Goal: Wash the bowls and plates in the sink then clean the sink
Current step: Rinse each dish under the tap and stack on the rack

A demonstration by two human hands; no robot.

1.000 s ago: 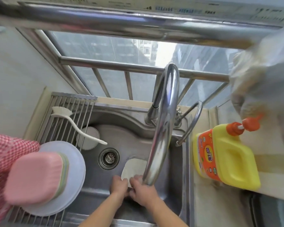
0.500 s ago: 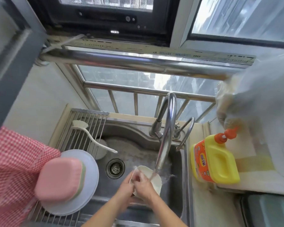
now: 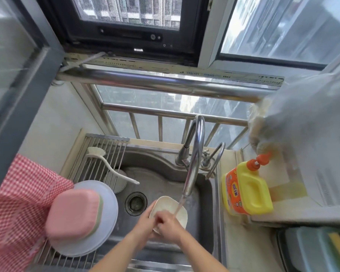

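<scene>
- Since a second ago, both hands have lifted the bowl [image 3: 168, 210] under the tap [image 3: 193, 161].
- Left hand [image 3: 144, 222] grips its rim.
- Right hand [image 3: 168, 227] curls inside, rubbing.

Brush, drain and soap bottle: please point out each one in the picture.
Brush [image 3: 114, 171], head view, middle of its white handle.
Drain [image 3: 136, 203], head view, centre of the strainer.
Soap bottle [image 3: 249, 190], head view, yellow body by the handle.

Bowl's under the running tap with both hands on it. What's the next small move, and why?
Probably keep rubbing the inside of the cream bowl with the right hand while the left hand steadies its rim: the faucet stream lands in it.
</scene>
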